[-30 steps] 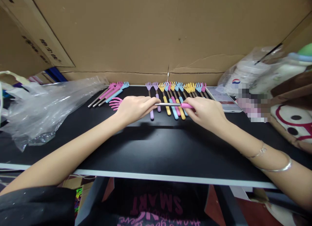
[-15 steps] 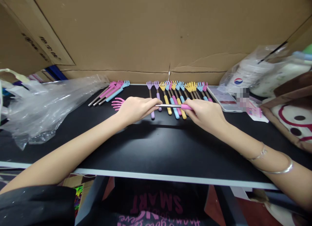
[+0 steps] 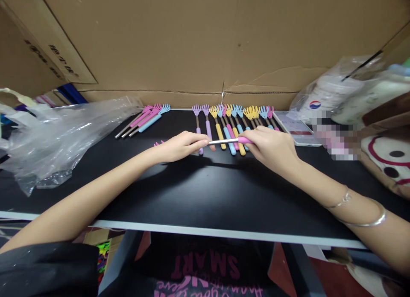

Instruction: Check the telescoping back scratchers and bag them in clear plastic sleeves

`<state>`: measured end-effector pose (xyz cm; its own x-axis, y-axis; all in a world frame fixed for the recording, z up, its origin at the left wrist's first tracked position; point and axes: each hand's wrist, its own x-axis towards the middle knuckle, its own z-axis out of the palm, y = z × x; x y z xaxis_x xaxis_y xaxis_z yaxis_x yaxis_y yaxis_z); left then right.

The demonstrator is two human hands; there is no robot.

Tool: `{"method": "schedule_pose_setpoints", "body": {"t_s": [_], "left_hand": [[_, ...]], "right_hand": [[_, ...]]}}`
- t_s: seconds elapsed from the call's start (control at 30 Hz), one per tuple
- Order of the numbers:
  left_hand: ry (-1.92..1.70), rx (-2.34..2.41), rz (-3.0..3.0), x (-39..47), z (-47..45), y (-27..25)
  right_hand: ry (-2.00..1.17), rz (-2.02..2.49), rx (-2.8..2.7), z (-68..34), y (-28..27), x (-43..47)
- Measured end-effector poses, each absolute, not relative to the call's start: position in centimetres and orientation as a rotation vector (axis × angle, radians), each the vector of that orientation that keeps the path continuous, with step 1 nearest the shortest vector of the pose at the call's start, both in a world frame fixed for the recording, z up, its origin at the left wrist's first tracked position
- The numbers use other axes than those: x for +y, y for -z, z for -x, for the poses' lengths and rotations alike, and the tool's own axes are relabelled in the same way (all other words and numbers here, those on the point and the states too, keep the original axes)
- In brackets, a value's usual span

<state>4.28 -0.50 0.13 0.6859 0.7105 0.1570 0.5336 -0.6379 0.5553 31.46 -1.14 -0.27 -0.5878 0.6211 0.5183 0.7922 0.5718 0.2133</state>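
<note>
A cardboard panel stood behind the black table. A clear plastic bag lay at its left, and a row of claw-headed backscratchers along its back. The left hand and right hand both gripped one pink-handled backscratcher, held nearly level over the table.

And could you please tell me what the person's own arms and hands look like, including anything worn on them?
The left hand and right hand are both ungloved. A dark sleeve covers the left upper arm; the forearm is bare. The right forearm carries a thin silver-coloured bracelet and a thicker, smooth silver-coloured bangle; no right sleeve shows.
</note>
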Motion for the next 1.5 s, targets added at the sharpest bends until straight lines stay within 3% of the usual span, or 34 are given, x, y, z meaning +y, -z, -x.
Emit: {"method": "schedule_pose_setpoints", "body": {"t_s": [0.3,0.73,1.0,1.5], "left_hand": [[-0.569,1.193,-2.579,-0.5,-4.2,0.8],[-0.901,1.345,-3.161,-1.0,-4.4,1.2],[-0.856,1.347,-3.268,-1.5,-4.3,0.1],[-0.700,1.297,-3.098,-1.1,-4.4,1.6]], "right_hand": [[0.695,1.080,-2.470,-31.5,0.7,-0.8],[0.543,1.185,-2.489,-31.7,1.1,-0.9],[0.370,1.197,-2.582,-31.6,0.8,-1.0],[0.584,1.163,-2.554,-31.7,1.4,-0.8]]}}
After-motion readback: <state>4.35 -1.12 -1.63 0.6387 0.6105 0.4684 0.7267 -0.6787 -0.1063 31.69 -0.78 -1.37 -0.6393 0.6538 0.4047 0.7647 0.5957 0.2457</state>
